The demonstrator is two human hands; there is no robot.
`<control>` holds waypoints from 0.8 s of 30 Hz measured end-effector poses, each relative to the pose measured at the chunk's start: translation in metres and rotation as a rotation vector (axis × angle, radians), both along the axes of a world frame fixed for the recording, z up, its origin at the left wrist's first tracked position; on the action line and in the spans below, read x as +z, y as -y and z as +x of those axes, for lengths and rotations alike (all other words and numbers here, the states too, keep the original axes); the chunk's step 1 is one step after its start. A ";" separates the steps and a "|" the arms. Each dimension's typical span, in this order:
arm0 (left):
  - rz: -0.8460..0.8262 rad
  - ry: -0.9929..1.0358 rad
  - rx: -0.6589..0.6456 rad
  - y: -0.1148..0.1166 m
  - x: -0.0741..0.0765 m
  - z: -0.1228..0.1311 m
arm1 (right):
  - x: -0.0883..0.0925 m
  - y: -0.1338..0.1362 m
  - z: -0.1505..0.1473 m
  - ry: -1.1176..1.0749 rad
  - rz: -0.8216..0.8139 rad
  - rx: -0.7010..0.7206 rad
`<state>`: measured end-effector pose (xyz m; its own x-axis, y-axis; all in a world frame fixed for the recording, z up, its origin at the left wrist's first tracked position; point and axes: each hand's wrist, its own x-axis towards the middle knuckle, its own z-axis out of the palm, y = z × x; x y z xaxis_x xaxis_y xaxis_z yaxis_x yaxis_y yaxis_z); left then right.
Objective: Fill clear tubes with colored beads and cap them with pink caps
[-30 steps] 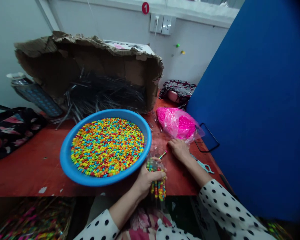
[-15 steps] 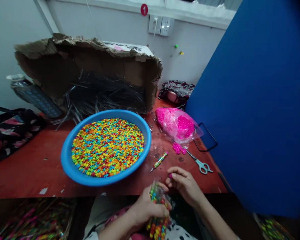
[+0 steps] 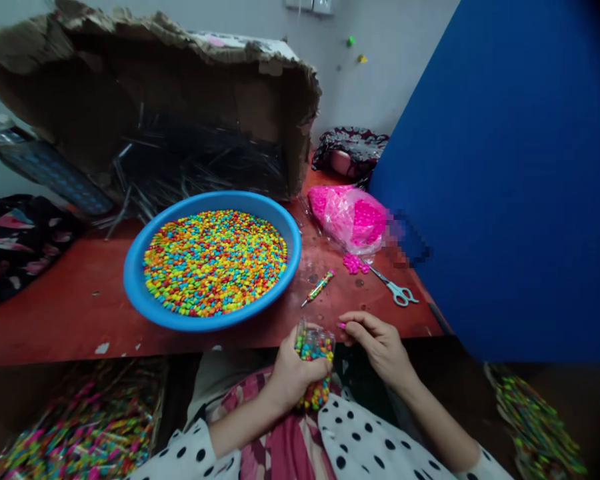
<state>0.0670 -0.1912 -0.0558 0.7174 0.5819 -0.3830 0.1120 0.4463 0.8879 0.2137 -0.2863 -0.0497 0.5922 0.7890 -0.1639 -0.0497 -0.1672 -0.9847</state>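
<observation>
My left hand (image 3: pixel 293 373) is wrapped around a bundle of clear tubes filled with coloured candy (image 3: pixel 314 363), held upright over my lap at the table's front edge. My right hand (image 3: pixel 377 343) is beside it, its thumb and forefinger pinched on a small pink cap (image 3: pixel 341 325) next to the tube tops. A blue basin (image 3: pixel 140 297) heaped with multicoloured candy stands on the red table (image 3: pixel 55 320). One filled tube (image 3: pixel 318 288) lies loose on the table right of the basin.
A pink bag of caps (image 3: pixel 350 217), loose pink caps (image 3: pixel 354 264) and scissors (image 3: pixel 396 291) lie at the right. A torn cardboard box (image 3: pixel 190 73) holding clear tubes stands behind the basin. A blue partition (image 3: pixel 520 173) walls the right. Filled tubes (image 3: pixel 75 433) pile below left.
My right hand left the table near the pink bag and came back to the tube bundle with a pink cap. My left hand drew the bundle toward my lap. The view tilted down.
</observation>
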 end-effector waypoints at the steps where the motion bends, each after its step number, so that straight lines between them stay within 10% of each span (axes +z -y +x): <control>1: -0.001 0.001 -0.001 0.001 0.002 0.000 | 0.002 -0.001 -0.003 0.010 -0.005 0.023; 24: 0.052 0.023 -0.068 0.006 0.001 -0.006 | -0.006 0.011 -0.018 0.318 0.166 0.161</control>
